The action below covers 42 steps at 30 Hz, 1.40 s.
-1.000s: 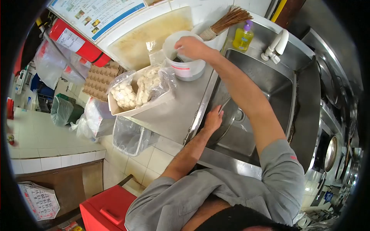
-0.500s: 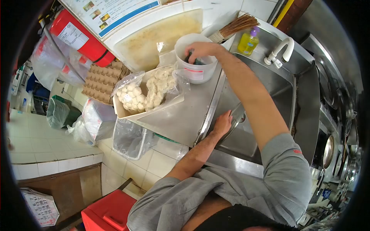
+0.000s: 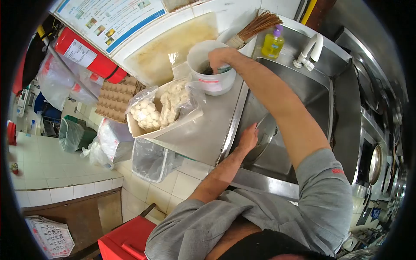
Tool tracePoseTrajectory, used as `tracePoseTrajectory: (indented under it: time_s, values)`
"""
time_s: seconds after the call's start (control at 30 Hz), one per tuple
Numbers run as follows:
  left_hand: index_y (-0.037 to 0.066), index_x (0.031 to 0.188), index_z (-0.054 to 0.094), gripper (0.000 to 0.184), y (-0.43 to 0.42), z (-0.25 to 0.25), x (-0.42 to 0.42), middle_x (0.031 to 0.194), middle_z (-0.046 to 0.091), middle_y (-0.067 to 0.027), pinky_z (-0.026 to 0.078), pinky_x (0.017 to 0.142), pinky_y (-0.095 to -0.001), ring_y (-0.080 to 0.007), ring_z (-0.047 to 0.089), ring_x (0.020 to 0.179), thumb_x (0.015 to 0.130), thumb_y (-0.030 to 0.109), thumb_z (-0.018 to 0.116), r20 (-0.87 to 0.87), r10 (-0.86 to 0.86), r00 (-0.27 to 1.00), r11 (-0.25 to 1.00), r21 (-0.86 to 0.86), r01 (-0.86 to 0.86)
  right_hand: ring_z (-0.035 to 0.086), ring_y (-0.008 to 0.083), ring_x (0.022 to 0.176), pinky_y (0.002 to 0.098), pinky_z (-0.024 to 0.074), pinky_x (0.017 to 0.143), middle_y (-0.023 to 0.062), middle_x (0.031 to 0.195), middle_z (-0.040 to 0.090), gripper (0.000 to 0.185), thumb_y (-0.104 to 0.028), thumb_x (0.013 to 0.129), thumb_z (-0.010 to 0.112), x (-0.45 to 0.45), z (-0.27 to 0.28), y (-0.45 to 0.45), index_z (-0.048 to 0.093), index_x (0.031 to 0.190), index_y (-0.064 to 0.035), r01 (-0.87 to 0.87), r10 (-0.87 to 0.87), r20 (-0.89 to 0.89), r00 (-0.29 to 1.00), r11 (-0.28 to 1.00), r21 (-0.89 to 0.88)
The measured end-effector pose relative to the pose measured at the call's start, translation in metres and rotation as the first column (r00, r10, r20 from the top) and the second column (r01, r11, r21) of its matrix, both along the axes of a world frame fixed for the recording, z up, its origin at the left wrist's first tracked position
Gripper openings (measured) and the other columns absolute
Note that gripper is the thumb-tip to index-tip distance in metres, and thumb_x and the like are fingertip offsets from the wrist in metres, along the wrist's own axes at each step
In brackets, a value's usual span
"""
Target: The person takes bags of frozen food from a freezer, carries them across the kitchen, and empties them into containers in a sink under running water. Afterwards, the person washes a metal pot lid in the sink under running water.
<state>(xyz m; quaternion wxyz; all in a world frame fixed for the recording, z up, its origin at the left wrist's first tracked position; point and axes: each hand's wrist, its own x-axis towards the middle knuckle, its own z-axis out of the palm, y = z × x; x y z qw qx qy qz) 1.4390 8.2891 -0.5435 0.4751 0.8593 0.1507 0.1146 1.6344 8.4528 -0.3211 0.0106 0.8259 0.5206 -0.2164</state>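
My left hand (image 3: 248, 138) is closed on the rim of a shiny round dish (image 3: 262, 143), tilted on edge inside the steel sink (image 3: 299, 97). Whether the dish is a plate or a lid is unclear. My right hand (image 3: 220, 59) reaches down into a white plastic bucket (image 3: 213, 84) on the counter left of the sink. Its fingers are bent around a dark greenish scrubbing pad (image 3: 224, 68), partly hidden by the hand and the bucket wall.
Beside the bucket, a cream tray (image 3: 173, 126) holds bagged pale mushroom-like pieces (image 3: 146, 115). A yellow soap bottle (image 3: 273, 43), a straw brush (image 3: 260, 27) and a white faucet (image 3: 310, 52) line the sink's back. Egg trays (image 3: 116, 99) stand left.
My right hand has shifted lower into the bucket, and darker contents show there. The dish in my left hand has turned, showing more of its face. The whole view has shifted slightly.
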Motion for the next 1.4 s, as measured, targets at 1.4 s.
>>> tracePoseTrajectory:
  time_s: [1.4]
  values:
    - [-0.001, 0.101, 0.044, 0.024, -0.004, 0.004, -0.003, 0.094, 0.055, -0.022, 0.043, 0.075, -0.0474, -0.0402, 0.053, 0.089, 0.079, 0.006, 0.052, 0.027, -0.115, 0.993, 0.99, -0.08, 0.117, 0.055, 0.0261, 0.104, 0.0383, 0.0426, 0.084, 0.013, 0.108, 0.06, 0.041, -0.029, 0.07, 0.06, -0.044, -0.026, 0.035, 0.061, 0.106, -0.0118, -0.22, 0.349, 0.224, 0.91, 0.864, -0.453]
